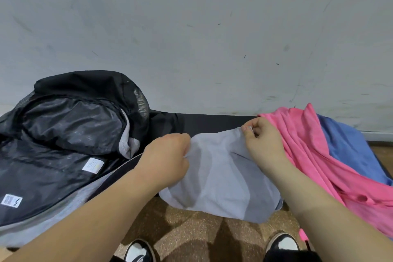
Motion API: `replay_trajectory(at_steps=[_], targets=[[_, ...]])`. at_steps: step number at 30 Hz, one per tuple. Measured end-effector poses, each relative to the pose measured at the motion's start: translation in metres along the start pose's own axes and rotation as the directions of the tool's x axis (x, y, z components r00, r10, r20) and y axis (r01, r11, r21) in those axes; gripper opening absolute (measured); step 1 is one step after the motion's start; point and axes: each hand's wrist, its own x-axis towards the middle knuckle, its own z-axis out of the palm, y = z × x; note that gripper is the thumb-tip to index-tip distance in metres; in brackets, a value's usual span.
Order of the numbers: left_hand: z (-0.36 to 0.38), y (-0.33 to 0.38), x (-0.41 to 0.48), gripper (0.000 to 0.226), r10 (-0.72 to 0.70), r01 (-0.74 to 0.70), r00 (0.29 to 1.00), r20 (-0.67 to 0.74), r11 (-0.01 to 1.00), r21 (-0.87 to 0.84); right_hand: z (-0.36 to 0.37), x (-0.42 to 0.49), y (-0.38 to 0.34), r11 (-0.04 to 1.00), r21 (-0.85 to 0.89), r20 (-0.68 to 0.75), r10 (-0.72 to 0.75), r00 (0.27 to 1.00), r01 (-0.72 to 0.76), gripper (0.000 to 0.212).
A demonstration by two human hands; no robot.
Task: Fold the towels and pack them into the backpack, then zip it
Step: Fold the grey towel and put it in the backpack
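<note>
The fingers (247,129) of the right hand (263,147) pinch one upper corner of the grey towel (219,178), and the left hand (168,155) grips the other side in curled fingers. This spreads the cloth across the front edge of the worktop (212,122), ready, I'd say, for folding. The backpack (63,134) lies unzipped at the left end to receive it. The pink towel (308,151) and blue towel (344,144) lie heaped at the right end.

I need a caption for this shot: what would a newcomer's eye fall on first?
The left hand and right hand grip a grey towel at centre. A bright pink towel is heaped at the right, over a blue towel. An open black backpack lies at the left.
</note>
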Motion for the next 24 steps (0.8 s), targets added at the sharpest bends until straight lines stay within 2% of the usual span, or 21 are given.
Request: replay_trajectory(at_steps=[1,3,6,8,10,13,14,16,18,24], targets=[[0.002,0.003,-0.001,0.017,0.000,0.000,1.000,0.019,1.000,-0.007,0.000,-0.001,0.000,1.000,-0.004,0.009,-0.001,1.000,0.001,0.006],[0.005,0.004,-0.004,0.018,-0.043,0.052,0.996,0.077,0.991,-0.127,-0.001,-0.004,0.001,1.000,-0.013,0.025,0.000,1.000,0.000,0.008],[0.002,-0.004,-0.002,0.020,-0.095,0.150,0.981,0.169,0.922,-0.356,-0.004,-0.006,0.001,1.000,-0.021,0.038,-0.003,0.999,0.003,0.008],[-0.003,-0.011,-0.001,0.018,-0.163,0.231,0.968,0.190,0.872,-0.431,-0.005,-0.007,-0.002,1.000,-0.022,0.044,0.004,0.999,-0.003,0.006],[-0.009,-0.020,0.003,0.015,-0.219,0.259,0.965,0.142,0.871,-0.417,-0.006,-0.008,-0.003,0.999,-0.030,0.050,0.011,0.999,-0.009,0.005],[-0.011,-0.032,0.007,0.026,-0.307,0.285,0.952,-0.009,0.894,-0.345,-0.008,-0.010,-0.004,0.999,-0.047,0.063,0.010,0.998,-0.007,0.005],[-0.010,-0.036,0.006,0.021,-0.326,0.301,0.945,-0.035,0.904,-0.305,-0.008,-0.011,-0.005,0.999,-0.054,0.066,0.010,0.998,-0.006,0.005],[-0.003,-0.040,0.005,0.014,-0.325,0.316,0.946,-0.001,0.920,-0.232,-0.006,-0.012,-0.006,0.998,-0.070,0.069,0.009,0.998,-0.005,0.004],[0.004,-0.042,0.006,0.022,-0.299,0.308,0.951,0.074,0.930,-0.202,-0.005,-0.012,-0.007,0.997,-0.082,0.071,0.010,0.997,-0.004,0.004],[0.020,-0.034,0.003,0.027,-0.196,0.208,0.968,0.159,0.976,-0.063,-0.004,-0.011,-0.007,0.995,-0.094,0.069,0.018,0.997,-0.011,0.003]])
